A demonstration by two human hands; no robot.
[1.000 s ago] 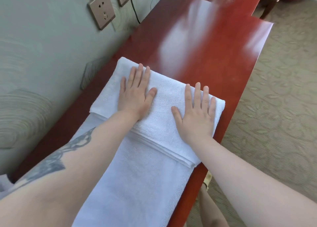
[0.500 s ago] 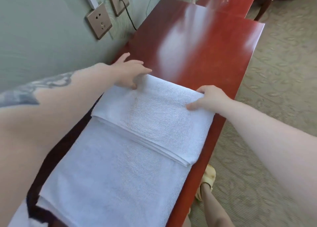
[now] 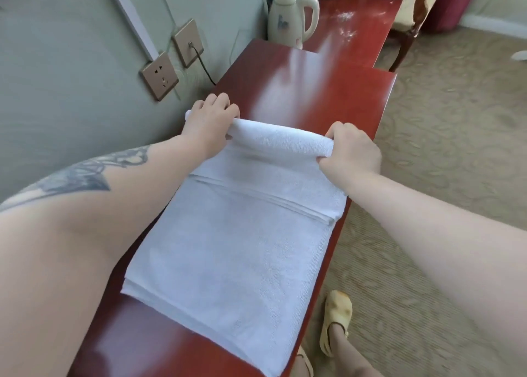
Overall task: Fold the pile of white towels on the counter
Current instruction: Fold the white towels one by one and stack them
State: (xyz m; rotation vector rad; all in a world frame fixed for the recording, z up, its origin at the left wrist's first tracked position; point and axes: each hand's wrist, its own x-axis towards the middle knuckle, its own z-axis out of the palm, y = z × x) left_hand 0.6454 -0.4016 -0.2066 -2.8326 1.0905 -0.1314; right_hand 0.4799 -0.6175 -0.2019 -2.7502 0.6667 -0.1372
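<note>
Left hand (image 3: 208,122) and right hand (image 3: 352,151) each grip the white towel (image 3: 228,248)'s rolled far end, fingers curled round it, on the red counter (image 3: 313,85).

Bright daylight glares off the counter (image 3: 299,85); edges warp.

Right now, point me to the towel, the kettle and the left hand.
towel (image 3: 228,251): head view, flat middle of the cloth.
kettle (image 3: 286,20): head view, cream body below the lid.
left hand (image 3: 209,122): head view, back of the hand gripping the towel's far fold.
</note>
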